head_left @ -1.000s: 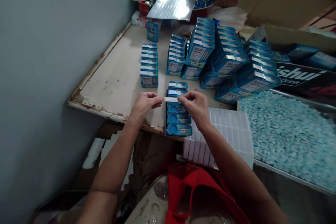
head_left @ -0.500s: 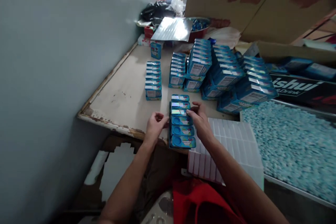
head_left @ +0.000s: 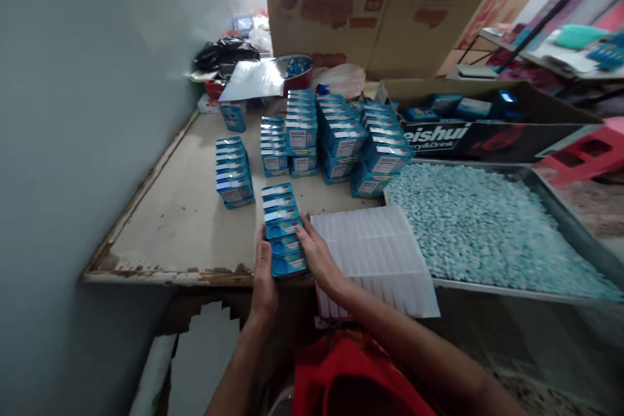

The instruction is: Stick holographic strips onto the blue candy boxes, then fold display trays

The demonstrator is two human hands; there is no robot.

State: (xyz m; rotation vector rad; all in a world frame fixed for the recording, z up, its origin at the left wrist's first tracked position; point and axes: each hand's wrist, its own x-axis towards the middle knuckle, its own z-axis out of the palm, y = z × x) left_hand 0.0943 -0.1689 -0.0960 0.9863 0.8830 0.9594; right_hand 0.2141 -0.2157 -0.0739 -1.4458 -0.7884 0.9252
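A row of small blue candy boxes (head_left: 286,246) stands near the front edge of the table. The far three have shiny strip labels across their tops; the nearer ones show bare printed tops with a round mark. My left hand (head_left: 264,270) presses along the left side of the row, fingers partly hidden behind it. On the opposite side my right hand (head_left: 314,248) rests its fingers against the boxes, so the row is held between both palms. A white sheet of strip labels (head_left: 375,253) lies under my right forearm, hanging over the table edge.
More blue boxes stand in a row at left (head_left: 234,175) and in stacks behind (head_left: 341,140). A metal tray (head_left: 487,289) of pale blue candies is at right, below a black carton (head_left: 468,140). A silver sheet (head_left: 253,80) lies at the back.
My view has swung to the right. Both hands have moved from the middle of the row to its sides near the front, and now press against the boxes.
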